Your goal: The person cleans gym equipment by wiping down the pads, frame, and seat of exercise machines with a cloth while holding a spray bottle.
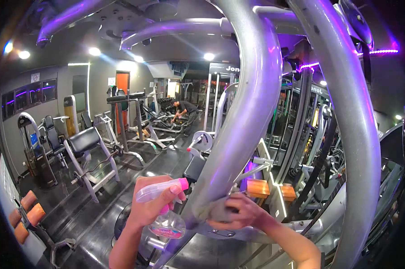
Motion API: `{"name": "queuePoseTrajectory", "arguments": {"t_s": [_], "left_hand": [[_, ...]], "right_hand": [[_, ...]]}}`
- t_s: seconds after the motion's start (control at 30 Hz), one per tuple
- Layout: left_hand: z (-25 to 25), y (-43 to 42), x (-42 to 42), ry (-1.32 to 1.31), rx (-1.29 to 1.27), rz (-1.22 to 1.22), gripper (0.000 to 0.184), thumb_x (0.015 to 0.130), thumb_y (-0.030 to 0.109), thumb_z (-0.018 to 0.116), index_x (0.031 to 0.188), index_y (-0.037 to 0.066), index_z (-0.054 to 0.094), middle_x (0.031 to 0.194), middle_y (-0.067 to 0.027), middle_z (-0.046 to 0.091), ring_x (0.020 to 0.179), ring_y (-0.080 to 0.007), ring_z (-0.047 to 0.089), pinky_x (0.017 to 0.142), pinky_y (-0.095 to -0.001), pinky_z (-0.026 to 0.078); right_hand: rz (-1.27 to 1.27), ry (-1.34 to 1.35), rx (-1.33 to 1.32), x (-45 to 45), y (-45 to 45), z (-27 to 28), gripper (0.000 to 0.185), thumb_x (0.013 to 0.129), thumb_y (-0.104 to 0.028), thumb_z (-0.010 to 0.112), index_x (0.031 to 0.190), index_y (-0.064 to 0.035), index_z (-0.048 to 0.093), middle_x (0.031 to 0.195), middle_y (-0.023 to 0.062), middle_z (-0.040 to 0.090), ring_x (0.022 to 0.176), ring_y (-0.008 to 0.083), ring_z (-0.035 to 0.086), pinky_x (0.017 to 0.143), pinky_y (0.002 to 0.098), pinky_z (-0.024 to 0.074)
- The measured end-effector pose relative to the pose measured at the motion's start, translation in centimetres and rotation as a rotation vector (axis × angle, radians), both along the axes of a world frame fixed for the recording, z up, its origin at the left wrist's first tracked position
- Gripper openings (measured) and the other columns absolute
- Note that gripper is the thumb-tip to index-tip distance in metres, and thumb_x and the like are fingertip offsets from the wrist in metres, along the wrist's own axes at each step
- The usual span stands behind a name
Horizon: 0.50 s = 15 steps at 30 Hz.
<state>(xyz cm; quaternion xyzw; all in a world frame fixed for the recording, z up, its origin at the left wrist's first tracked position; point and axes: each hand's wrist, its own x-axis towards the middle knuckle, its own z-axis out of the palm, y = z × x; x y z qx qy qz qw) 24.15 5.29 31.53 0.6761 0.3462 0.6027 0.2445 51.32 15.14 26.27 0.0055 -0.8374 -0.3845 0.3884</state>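
My left hand (149, 201) is closed around a clear spray bottle (167, 224) with a pink nozzle and a pink label. The bottle is held upright, its nozzle facing right toward a thick grey metal tube. My right hand (238, 211) presses a greyish cloth (218, 210) against the lower part of that machine frame (243, 121), its fingers bent over the cloth. Part of the cloth is hidden under the fingers. A second curved grey tube (346, 112) rises to the right of my right forearm.
A preacher curl bench (86, 142) with a bar stands at left on the dark floor (135, 177). Orange-padded equipment (35, 214) is at lower left. Farther back, another person (185, 112) bends over a bench. Grey tubes cross overhead.
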Motion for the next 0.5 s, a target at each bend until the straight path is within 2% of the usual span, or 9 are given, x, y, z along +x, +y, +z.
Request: {"name": "queuePoseTrajectory", "arguments": {"t_s": [0.03, 0.07, 0.13, 0.2, 0.27, 0.3, 0.4, 0.43, 0.5], "left_hand": [[0.2, 0.1, 0.2, -0.01, -0.001, -0.01, 0.046, 0.091, 0.044, 0.064, 0.079, 0.001, 0.072, 0.069, -0.0048, 0.069, 0.054, -0.0089, 0.06, 0.05, -0.0232, 0.046], [0.3, 0.1, 0.4, -0.017, -0.002, -0.02, 0.046, 0.091, 0.044, 0.064, 0.08, 0.0, 0.072, 0.069, -0.0048, 0.069, 0.054, -0.0089, 0.06, 0.05, -0.0232, 0.046], [0.6, 0.0, 0.8, -0.023, 0.016, -0.018, 0.045, 0.09, 0.044, 0.065, 0.08, 0.0, 0.072, 0.07, -0.0047, 0.069, 0.054, -0.0088, 0.06, 0.05, -0.0232, 0.046], [0.8, 0.0, 0.9, -0.023, 0.033, -0.018, 0.045, 0.09, 0.043, 0.065, 0.08, 0.0, 0.072, 0.07, -0.0047, 0.069, 0.055, -0.0087, 0.06, 0.05, -0.0233, 0.045], [0.9, 0.2, 1.1, -0.014, 0.029, -0.03, 0.042, 0.09, 0.041, 0.065, 0.08, 0.001, 0.072, 0.07, -0.0044, 0.069, 0.054, -0.0082, 0.06, 0.05, -0.0233, 0.045], [1.0, 0.2, 1.2, -0.014, 0.034, -0.029, 0.042, 0.09, 0.041, 0.065, 0.08, 0.001, 0.072, 0.07, -0.0044, 0.069, 0.054, -0.0082, 0.06, 0.05, -0.0233, 0.045], [1.6, 0.1, 2.0, -0.011, 0.038, -0.027, 0.04, 0.089, 0.04, 0.066, 0.081, 0.001, 0.073, 0.069, -0.004, 0.069, 0.055, -0.0076, 0.06, 0.051, -0.0233, 0.045], [2.0, 0.2, 2.2, -0.008, 0.042, -0.023, 0.04, 0.09, 0.04, 0.066, 0.081, 0.001, 0.073, 0.069, -0.0036, 0.069, 0.055, -0.0074, 0.059, 0.051, -0.0233, 0.045], [2.4, 0.5, 2.5, 0.003, 0.055, -0.021, 0.04, 0.09, 0.04, 0.066, 0.081, 0.002, 0.073, 0.068, -0.0033, 0.069, 0.054, -0.0072, 0.059, 0.051, -0.0233, 0.045]], "right_hand": [[-0.05, -0.248, 0.142, 0.3, 0.1, 0.2, 0.046, 0.081, -0.017, 0.072, 0.119, -0.0401, 0.063, 0.084, -0.0059, 0.046, 0.102, 0.0159, 0.054, 0.087, 0.0308, 0.0511], [-0.049, -0.25, 0.149, 0.4, 0.3, 0.7, 0.046, 0.081, -0.017, 0.072, 0.119, -0.0401, 0.063, 0.084, -0.0059, 0.046, 0.102, 0.0159, 0.054, 0.087, 0.0308, 0.0511], [0.004, -0.11, 0.182, 0.2, 0.5, 2.3, 0.041, 0.073, -0.017, 0.079, 0.101, -0.0452, 0.068, 0.099, -0.0069, 0.051, 0.094, 0.0154, 0.052, 0.081, 0.0314, 0.0527], [0.048, -0.046, 0.179, -0.1, 0.9, 2.7, 0.042, 0.068, -0.017, 0.083, 0.1, -0.0408, 0.069, 0.103, -0.0044, 0.053, 0.095, 0.0171, 0.053, 0.077, 0.0328, 0.0527], [0.096, 0.262, -0.106, 0.0, 0.6, 3.3, 0.048, 0.069, -0.015, 0.079, 0.11, -0.0386, 0.068, 0.092, -0.0048, 0.051, 0.095, 0.0176, 0.056, 0.08, 0.0329, 0.0522], [0.071, 0.275, -0.04, 0.2, -0.3, 5.1, 0.044, 0.065, -0.008, 0.081, 0.103, -0.0287, 0.071, 0.101, 0.0018, 0.058, 0.098, 0.0217, 0.059, 0.078, 0.0351, 0.052], [0.126, 0.467, -0.17, 0.0, 0.2, 7.8, 0.035, 0.068, -0.002, 0.077, 0.097, -0.0197, 0.069, 0.103, 0.0071, 0.064, 0.103, 0.0262, 0.062, 0.081, 0.0373, 0.051], [0.061, 0.587, -0.068, -0.3, 0.1, 8.1, 0.031, 0.068, 0.004, 0.072, 0.092, -0.0138, 0.067, 0.103, 0.0097, 0.067, 0.105, 0.0294, 0.063, 0.087, 0.0392, 0.0489], [0.061, 0.719, -0.121, -1.1, 0.4, 8.2, 0.031, 0.068, 0.004, 0.071, 0.093, -0.0134, 0.067, 0.103, 0.0105, 0.067, 0.104, 0.0308, 0.063, 0.09, 0.0407, 0.0475]]}}
